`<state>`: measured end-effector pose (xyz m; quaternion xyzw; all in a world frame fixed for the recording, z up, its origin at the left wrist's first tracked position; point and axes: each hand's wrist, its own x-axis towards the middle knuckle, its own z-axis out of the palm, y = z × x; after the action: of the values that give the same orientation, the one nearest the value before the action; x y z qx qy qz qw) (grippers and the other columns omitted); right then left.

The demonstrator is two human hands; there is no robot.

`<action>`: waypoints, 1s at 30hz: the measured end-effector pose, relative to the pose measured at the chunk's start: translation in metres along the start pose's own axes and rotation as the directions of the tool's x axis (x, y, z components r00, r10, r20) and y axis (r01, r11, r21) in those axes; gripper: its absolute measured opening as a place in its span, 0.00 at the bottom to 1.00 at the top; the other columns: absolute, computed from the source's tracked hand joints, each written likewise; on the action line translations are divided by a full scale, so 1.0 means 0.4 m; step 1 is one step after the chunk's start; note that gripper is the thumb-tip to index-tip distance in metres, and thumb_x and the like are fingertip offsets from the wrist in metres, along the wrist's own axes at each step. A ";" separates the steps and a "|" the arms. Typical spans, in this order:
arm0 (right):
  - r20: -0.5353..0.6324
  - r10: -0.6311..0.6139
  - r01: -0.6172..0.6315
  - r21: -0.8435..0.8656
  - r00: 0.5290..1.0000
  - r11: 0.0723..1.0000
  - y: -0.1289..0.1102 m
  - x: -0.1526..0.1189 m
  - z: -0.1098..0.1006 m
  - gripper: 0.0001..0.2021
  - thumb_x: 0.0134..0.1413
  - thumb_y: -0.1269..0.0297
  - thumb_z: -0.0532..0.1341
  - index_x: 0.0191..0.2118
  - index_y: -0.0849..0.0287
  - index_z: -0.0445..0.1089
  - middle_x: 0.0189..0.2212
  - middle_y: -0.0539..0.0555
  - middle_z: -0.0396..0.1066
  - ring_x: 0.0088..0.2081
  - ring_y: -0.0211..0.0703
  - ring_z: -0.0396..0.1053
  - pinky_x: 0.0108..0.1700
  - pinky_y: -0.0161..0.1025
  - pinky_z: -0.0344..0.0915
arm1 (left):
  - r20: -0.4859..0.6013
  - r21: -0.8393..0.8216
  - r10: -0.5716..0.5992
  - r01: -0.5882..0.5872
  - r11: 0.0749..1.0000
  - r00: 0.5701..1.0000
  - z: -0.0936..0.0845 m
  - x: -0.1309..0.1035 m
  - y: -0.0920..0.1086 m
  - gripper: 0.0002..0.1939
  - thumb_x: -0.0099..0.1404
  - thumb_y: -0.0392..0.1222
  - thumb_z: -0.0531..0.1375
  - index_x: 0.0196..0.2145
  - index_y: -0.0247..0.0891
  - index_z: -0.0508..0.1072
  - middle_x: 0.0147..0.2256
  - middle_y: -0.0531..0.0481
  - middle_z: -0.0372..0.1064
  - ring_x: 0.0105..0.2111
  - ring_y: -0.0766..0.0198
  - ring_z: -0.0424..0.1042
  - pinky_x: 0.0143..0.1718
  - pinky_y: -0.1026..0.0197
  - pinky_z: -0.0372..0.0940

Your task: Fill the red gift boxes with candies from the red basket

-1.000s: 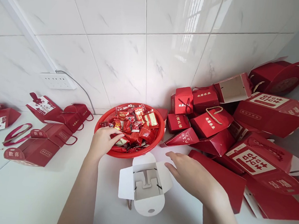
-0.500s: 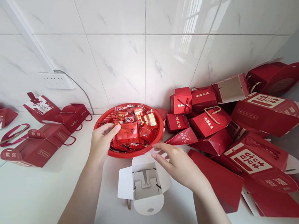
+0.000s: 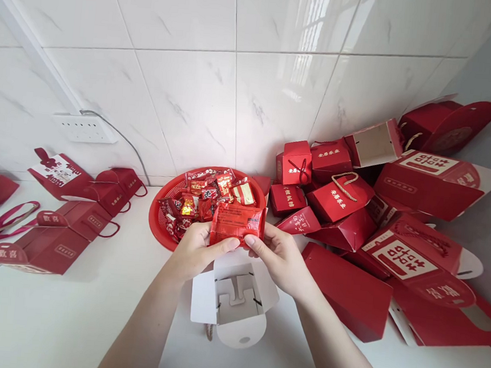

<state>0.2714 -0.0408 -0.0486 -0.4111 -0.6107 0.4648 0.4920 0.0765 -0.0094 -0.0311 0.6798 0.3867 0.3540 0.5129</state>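
Note:
Between my two hands is a flat red wrapped packet (image 3: 238, 224) with dark print on its face. My left hand (image 3: 199, 250) grips its left side, thumb on the lower edge. My right hand (image 3: 279, 258) pinches the right side in the same way. Just behind the packet sits a red plastic basket (image 3: 156, 222) holding several red-wrapped sweets (image 3: 210, 195), part of them hidden by the packet. Below my hands stands an open gift box (image 3: 241, 335), its white flaps folded outward and its inside showing bare cardboard with slots.
Red gift boxes (image 3: 343, 198) are heaped on the right, some closed, some open. More red boxes (image 3: 67, 234) and a looped ribbon (image 3: 12, 221) lie on the left. A socket panel (image 3: 84, 129) with a cable is on the tiled wall (image 3: 183, 104) behind the white table (image 3: 101, 309).
My left hand has brought the red packet right and toward me, out from over the basket. My right hand, empty before, now also grips it.

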 end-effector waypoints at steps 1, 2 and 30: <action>-0.001 -0.002 0.002 -0.004 1.000 1.000 -0.001 -0.001 0.000 0.17 0.62 0.48 0.58 0.39 0.59 0.70 0.34 0.54 0.74 0.34 0.41 0.70 0.36 0.38 0.68 | 0.001 -0.012 0.017 -0.017 1.000 1.000 0.004 0.001 -0.001 0.17 0.63 0.46 0.64 0.48 0.37 0.78 0.44 0.43 0.77 0.43 0.52 0.77 0.45 0.53 0.72; -0.002 -0.003 0.003 -0.008 1.000 1.000 -0.001 -0.001 -0.001 0.17 0.62 0.48 0.58 0.39 0.59 0.70 0.35 0.54 0.74 0.34 0.41 0.70 0.36 0.37 0.68 | -0.001 -0.023 0.042 -0.042 0.999 0.999 0.009 0.002 -0.002 0.16 0.63 0.46 0.63 0.47 0.38 0.78 0.45 0.43 0.77 0.43 0.52 0.76 0.45 0.53 0.72; 0.070 -0.146 0.142 0.060 0.987 0.988 -0.021 -0.004 0.003 0.15 0.66 0.55 0.55 0.32 0.57 0.69 0.32 0.50 0.71 0.35 0.40 0.69 0.41 0.37 0.65 | -0.021 -0.214 0.036 -0.040 0.976 0.999 0.040 0.005 -0.002 0.11 0.61 0.47 0.65 0.36 0.37 0.78 0.31 0.47 0.75 0.29 0.63 0.73 0.33 0.62 0.70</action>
<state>0.2703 -0.0445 -0.0410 -0.3350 -0.6435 0.4595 0.5124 0.0912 -0.0140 -0.0352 0.6247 0.3374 0.4090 0.5733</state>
